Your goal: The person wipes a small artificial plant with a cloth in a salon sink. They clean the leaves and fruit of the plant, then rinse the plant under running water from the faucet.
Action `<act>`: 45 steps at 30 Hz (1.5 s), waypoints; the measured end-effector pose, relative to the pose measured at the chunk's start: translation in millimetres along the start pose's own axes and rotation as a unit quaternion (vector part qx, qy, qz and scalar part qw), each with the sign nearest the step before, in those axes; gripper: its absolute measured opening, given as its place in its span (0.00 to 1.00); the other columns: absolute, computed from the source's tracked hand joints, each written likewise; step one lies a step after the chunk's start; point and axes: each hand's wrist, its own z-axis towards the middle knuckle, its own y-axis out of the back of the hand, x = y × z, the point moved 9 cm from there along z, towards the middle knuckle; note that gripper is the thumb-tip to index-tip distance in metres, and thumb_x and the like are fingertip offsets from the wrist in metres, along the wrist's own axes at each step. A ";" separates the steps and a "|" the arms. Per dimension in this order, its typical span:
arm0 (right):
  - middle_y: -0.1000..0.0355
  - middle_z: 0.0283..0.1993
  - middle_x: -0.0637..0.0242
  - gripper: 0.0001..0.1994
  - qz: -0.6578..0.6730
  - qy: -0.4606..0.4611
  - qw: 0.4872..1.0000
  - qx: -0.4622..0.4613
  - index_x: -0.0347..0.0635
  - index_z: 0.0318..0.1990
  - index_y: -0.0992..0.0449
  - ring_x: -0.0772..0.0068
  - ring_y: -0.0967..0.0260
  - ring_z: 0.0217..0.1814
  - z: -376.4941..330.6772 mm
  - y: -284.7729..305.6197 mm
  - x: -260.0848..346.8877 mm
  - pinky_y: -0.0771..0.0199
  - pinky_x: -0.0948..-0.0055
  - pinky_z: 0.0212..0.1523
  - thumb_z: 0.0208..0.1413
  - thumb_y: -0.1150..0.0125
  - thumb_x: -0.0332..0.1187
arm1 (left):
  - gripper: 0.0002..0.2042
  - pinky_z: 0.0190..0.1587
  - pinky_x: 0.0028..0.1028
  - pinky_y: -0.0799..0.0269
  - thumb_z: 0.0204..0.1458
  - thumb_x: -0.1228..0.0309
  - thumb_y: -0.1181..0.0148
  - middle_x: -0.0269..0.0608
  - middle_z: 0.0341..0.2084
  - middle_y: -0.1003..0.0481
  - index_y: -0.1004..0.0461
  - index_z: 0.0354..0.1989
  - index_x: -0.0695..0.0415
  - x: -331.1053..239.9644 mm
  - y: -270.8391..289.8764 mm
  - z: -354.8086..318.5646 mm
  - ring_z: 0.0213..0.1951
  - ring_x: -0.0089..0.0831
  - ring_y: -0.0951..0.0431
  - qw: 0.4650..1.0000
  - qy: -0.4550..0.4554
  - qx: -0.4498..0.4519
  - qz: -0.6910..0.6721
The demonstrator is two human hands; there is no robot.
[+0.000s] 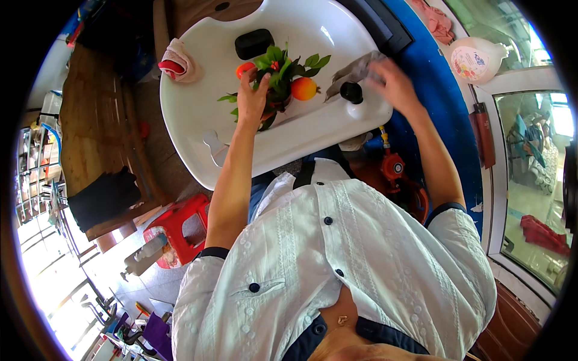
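A leafy green plant with orange fruits and small red ones stands in the white basin. My left hand reaches into its left side, fingers curled on the leaves beside an orange fruit. Another orange-yellow fruit hangs on the plant's right side. At the basin's right rim my right hand is over the end of a grey cloth; motion blurs its fingers, so their grip is unclear. Just left of that hand is a round black knob on the rim.
In the basin lies a black oval object. A pink and red cloth hangs over its left rim. A red stool stands at lower left, a wooden bench at left, and a pump bottle at upper right.
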 end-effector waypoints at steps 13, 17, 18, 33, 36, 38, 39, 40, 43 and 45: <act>0.33 0.44 0.56 0.26 -0.055 -0.055 0.997 -0.013 0.39 0.49 0.33 0.56 0.35 0.41 -22.7 -50.8 21.8 0.34 0.64 0.41 0.40 0.36 0.39 | 0.07 0.29 0.26 0.33 0.47 0.76 0.45 0.40 0.28 0.29 0.29 0.35 0.59 -26.1 28.7 -71.3 0.26 0.28 0.28 0.984 -0.096 -0.014 0.146; 0.31 0.42 0.58 0.30 -0.086 -0.050 0.994 0.044 0.39 0.49 0.35 0.57 0.37 0.43 -14.9 -67.7 25.3 0.38 0.60 0.44 0.36 0.33 0.39 | 0.07 0.36 0.31 0.32 0.44 0.77 0.44 0.42 0.31 0.28 0.28 0.33 0.59 -29.1 7.3 -100.8 0.32 0.34 0.27 0.942 -0.208 0.072 0.255; 0.31 0.42 0.59 0.29 -0.092 -0.041 0.994 0.043 0.40 0.49 0.35 0.57 0.37 0.44 -15.0 -68.1 25.8 0.40 0.59 0.45 0.36 0.33 0.39 | 0.08 0.38 0.31 0.33 0.44 0.77 0.44 0.42 0.33 0.28 0.28 0.34 0.59 -45.5 13.0 -107.6 0.34 0.35 0.27 0.934 -0.235 0.056 0.264; 0.34 0.44 0.60 0.26 0.198 0.035 0.979 -0.020 0.43 0.48 0.33 0.58 0.35 0.47 -4.3 -28.0 86.5 0.35 0.67 0.48 0.35 0.34 0.24 | 0.08 0.30 0.26 0.33 0.48 0.69 0.45 0.42 0.21 0.27 0.28 0.32 0.61 -29.8 134.4 -93.4 0.24 0.30 0.27 0.972 0.049 -0.026 0.230; 0.34 0.44 0.60 0.27 0.243 0.026 0.969 -0.039 0.43 0.48 0.34 0.61 0.34 0.47 -5.6 -17.0 98.1 0.35 0.70 0.47 0.35 0.34 0.23 | 0.08 0.36 0.25 0.32 0.50 0.70 0.46 0.41 0.26 0.25 0.28 0.36 0.61 -39.1 132.2 -95.3 0.30 0.30 0.25 0.953 0.041 -0.006 0.299; 0.34 0.44 0.61 0.28 0.268 0.029 0.962 -0.043 0.43 0.49 0.33 0.63 0.34 0.46 -4.8 -7.0 106.7 0.34 0.71 0.47 0.35 0.33 0.24 | 0.08 0.38 0.29 0.33 0.48 0.72 0.47 0.42 0.31 0.26 0.28 0.36 0.59 -75.3 121.4 -92.9 0.34 0.35 0.27 0.928 -0.106 -0.059 0.353; 0.33 0.44 0.61 0.28 0.281 0.032 0.958 -0.044 0.43 0.49 0.33 0.64 0.34 0.46 -3.6 -2.1 111.3 0.34 0.72 0.46 0.35 0.32 0.24 | 0.08 0.39 0.32 0.33 0.48 0.73 0.47 0.42 0.34 0.27 0.29 0.37 0.58 -92.2 114.8 -93.0 0.35 0.38 0.27 0.905 -0.178 -0.086 0.377; 0.33 0.44 0.61 0.28 0.286 0.034 0.957 -0.043 0.43 0.49 0.33 0.65 0.33 0.46 -1.8 3.8 115.9 0.34 0.72 0.46 0.34 0.32 0.24 | 0.09 0.41 0.33 0.34 0.47 0.75 0.48 0.42 0.36 0.28 0.29 0.37 0.58 -97.0 104.5 -84.2 0.38 0.39 0.29 0.908 -0.207 -0.055 0.359; 0.31 0.44 0.59 0.29 0.293 0.032 0.954 -0.045 0.43 0.49 0.33 0.63 0.32 0.45 2.6 14.0 124.4 0.33 0.71 0.46 0.35 0.31 0.26 | 0.11 0.45 0.33 0.35 0.47 0.76 0.49 0.44 0.38 0.28 0.29 0.40 0.57 -99.6 69.2 -34.0 0.41 0.42 0.29 0.896 -0.252 0.041 0.363; 0.30 0.42 0.58 0.29 0.295 0.018 0.954 -0.057 0.44 0.50 0.33 0.59 0.31 0.44 4.8 11.6 124.0 0.32 0.69 0.45 0.35 0.31 0.28 | 0.12 0.45 0.33 0.34 0.46 0.77 0.48 0.43 0.38 0.28 0.29 0.41 0.57 -65.1 41.4 16.7 0.42 0.42 0.29 0.859 -0.255 0.094 0.435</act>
